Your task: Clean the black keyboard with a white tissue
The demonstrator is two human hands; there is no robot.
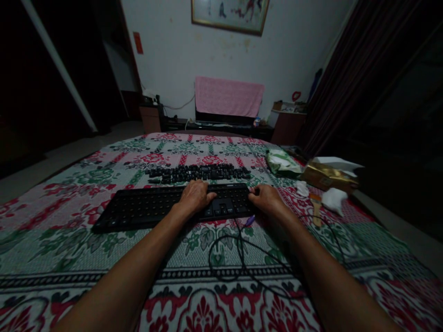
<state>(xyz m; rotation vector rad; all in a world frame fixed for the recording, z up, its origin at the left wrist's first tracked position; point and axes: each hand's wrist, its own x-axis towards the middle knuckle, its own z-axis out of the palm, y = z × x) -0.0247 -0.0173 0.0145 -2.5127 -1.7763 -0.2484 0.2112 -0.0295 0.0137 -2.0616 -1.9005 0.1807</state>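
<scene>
A black keyboard base lies on a flower-patterned bed cover. My left hand rests on its right half, fingers curled down over the surface. My right hand grips the keyboard's right end, fingers bent around the edge. Behind the keyboard lies a row of loose black keycaps. A black cable with a purple plug runs in loops from the keyboard toward me.
At the right of the bed lie a green-white packet, a gold box, white tissue and a small brush-like tool. Beyond the bed stands a low cabinet with a pink cloth over a screen.
</scene>
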